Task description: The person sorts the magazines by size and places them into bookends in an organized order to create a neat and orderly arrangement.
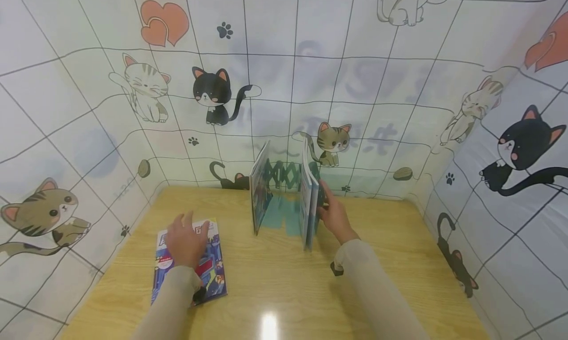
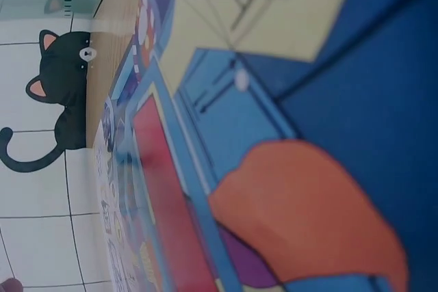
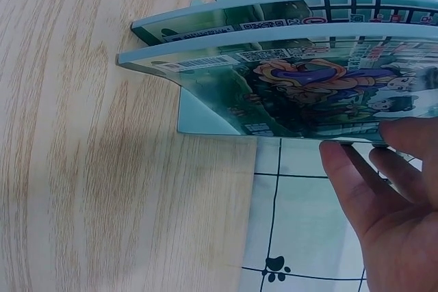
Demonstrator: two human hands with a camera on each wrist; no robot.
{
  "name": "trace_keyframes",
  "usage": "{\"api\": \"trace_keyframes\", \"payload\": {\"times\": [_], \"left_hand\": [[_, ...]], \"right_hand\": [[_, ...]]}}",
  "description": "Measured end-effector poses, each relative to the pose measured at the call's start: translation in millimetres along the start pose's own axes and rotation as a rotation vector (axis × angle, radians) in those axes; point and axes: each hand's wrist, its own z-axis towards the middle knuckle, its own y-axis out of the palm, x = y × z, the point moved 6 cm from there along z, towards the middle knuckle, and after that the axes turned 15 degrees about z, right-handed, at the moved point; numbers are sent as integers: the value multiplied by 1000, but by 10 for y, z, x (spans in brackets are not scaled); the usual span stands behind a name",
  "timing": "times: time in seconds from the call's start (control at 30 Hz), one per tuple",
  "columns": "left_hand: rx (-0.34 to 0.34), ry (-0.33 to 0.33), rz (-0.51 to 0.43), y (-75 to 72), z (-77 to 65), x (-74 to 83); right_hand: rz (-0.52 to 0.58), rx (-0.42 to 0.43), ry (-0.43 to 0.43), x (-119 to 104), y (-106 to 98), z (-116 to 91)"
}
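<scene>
My left hand (image 1: pixel 185 241) is over a blue comic-style book (image 1: pixel 217 266) lying flat at the table's left, fingers spread. That book's printed cover (image 2: pixel 226 107) fills most of the left wrist view. My right hand (image 1: pixel 335 216) touches the right side of a teal expandable bookend (image 1: pixel 284 174) with its fingers bent slightly. Upright books (image 1: pixel 307 202) stand at the bookend's right end, and another book (image 1: pixel 259 187) leans at its left end. The right wrist view shows right fingertips against the illustrated face (image 3: pixel 308 94); exact contact is partly hidden.
The wooden table (image 1: pixel 266 271) has a cat-printed cloth wall (image 1: pixel 266 83) behind it and at both sides. The bookend's lattice spans the space between the two groups of upright books. A bright reflection lies at the front of the table.
</scene>
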Motion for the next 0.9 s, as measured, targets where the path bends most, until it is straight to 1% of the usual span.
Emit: {"api": "trace_keyframes", "payload": {"times": [0.23, 0.37, 0.47, 0.63, 0.73, 0.83, 0.9], "left_hand": [[-73, -64, 2, 32, -37, -109], [-91, -96, 28, 73, -47, -205], [-96, -104, 63, 100, -35, -266], [-126, -113, 117, 136, -1, -348], [-158, -127, 147, 169, 8, -400], [-211, -150, 178, 219, -2, -464], [-245, -166, 180, 236, -16, -496]], "right_hand": [[7, 0, 10, 17, -15, 7], [18, 0, 6, 20, -13, 10], [29, 1, 10, 21, -12, 11], [35, 1, 17, 29, -16, 6], [35, 1, 23, 28, -14, 4], [42, -3, 24, 22, -10, 7], [40, -2, 23, 20, -11, 11]]}}
